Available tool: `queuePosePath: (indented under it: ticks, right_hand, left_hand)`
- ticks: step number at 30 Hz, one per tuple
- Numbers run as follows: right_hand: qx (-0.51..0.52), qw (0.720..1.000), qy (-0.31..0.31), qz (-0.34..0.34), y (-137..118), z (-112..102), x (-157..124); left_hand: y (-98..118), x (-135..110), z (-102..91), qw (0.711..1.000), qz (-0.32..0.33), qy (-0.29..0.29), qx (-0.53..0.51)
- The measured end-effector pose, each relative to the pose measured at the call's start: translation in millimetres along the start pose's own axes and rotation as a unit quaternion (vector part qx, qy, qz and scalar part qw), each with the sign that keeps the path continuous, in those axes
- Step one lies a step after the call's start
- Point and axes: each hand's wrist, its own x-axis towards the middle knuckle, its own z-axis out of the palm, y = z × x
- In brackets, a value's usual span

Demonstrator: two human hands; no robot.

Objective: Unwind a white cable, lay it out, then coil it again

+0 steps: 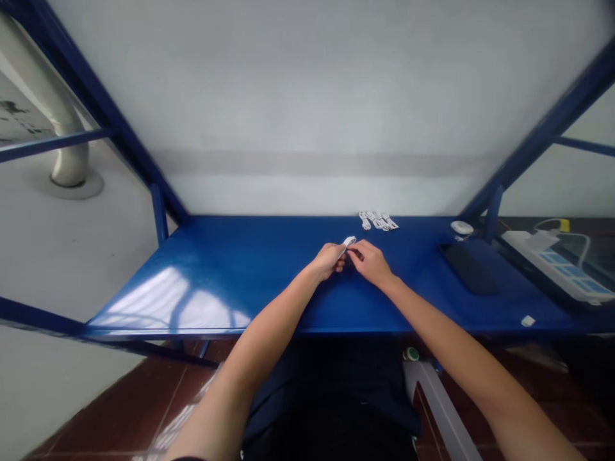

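A small coiled white cable (pixel 350 241) is held above the blue table, its loop sticking up past the fingers. My left hand (pixel 330 259) is closed around the lower part of this bundle, thumb on top. From the other side, my right hand (pixel 369 261) pinches at the bundle's edge with thumb and forefinger. The exact part between those fingertips is too small to make out. Beyond my hands, several similar white cable bundles (pixel 377 221) lie in a row near the table's back edge.
The blue table (pixel 269 282) stands against a pale wall, with blue frame bars on both sides. To the right are a dark phone (pixel 468 267), a round white item (pixel 462 228), a small white piece (pixel 527 321) and a power strip (pixel 560 266) with plugged leads.
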Motion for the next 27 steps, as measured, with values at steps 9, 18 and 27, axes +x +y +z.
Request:
queuePosePath:
  ticks: [9, 18, 27]
  right_hand:
    - [0.292, 0.906, -0.062, 0.300, -1.3, -1.9, 6.2]
    - [0.491, 0.750, -0.139, 0.421, 2.7, -11.7, 10.9]
    - [0.123, 0.982, -0.048, 0.134, -0.2, -3.6, 2.7]
  left_hand:
    - [-8.1, 9.3, -6.9, 0.970, 0.123, 0.019, 0.209]
    - [-8.1, 5.6, -12.6, 0.860, 0.318, 0.032, 0.399]
    - [-11.1, 17.2, -16.2, 0.928, 0.180, 0.103, 0.311]
